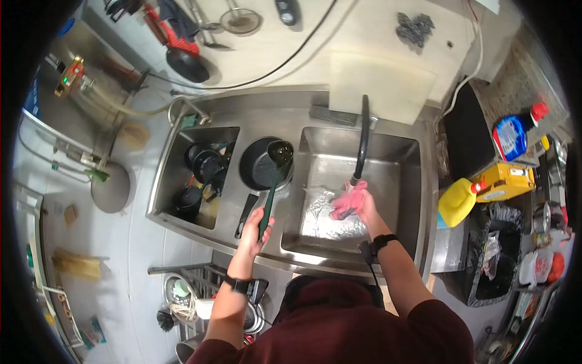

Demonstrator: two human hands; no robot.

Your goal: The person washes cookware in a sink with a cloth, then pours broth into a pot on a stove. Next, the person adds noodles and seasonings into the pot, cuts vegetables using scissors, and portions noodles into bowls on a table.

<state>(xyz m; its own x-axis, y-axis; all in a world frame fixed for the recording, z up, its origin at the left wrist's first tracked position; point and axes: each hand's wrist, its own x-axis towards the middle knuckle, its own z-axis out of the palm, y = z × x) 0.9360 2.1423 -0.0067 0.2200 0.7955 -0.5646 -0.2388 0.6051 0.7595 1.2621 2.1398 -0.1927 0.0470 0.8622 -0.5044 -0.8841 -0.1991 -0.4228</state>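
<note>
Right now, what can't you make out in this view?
All in the head view:
- Right hand: most fingers hidden by the pink cloth.
- Left basin: floor largely covered by dark pans.
- Black pan between the basins: part of its inside hidden by the green-handled ladle.
- Yellow box: print too small to read.

no readable text, blue bottle's label (512,139) blurred

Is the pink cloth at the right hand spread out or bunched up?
Bunched up: the pink cloth is crumpled into folds in the right hand, near the black faucet's tip, not laid flat.
</note>
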